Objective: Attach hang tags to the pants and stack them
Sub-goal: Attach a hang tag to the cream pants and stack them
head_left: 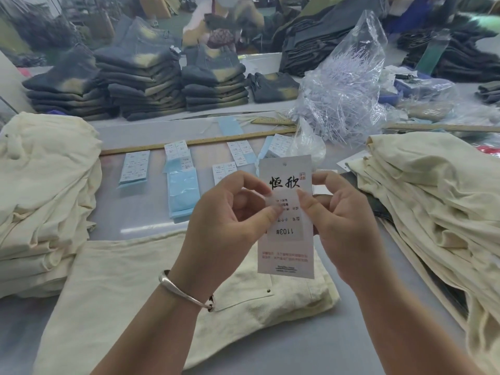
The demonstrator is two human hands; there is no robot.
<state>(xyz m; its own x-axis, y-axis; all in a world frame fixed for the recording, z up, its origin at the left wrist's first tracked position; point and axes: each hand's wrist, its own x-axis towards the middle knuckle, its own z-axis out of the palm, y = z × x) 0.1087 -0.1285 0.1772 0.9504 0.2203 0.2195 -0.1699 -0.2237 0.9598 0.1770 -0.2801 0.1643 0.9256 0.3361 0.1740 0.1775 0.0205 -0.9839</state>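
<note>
Both hands are holding a white hang tag (285, 212) upright above a cream pair of pants (151, 288) lying flat on the grey counter (140, 212) — the left hand (230, 220) is pinching a small translucent sticker (267, 201) against the tag's face, the right hand (341, 220) is gripping the tag's right edge. Stacks of cream pants are sitting to the left (40, 190) and right (438, 201), and label sheets (135, 166) are lying beyond.

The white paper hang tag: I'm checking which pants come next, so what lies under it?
Beneath the white paper hang tag lies a folded cream pair of pants on the grey table; the part behind the tag is hidden.
</note>
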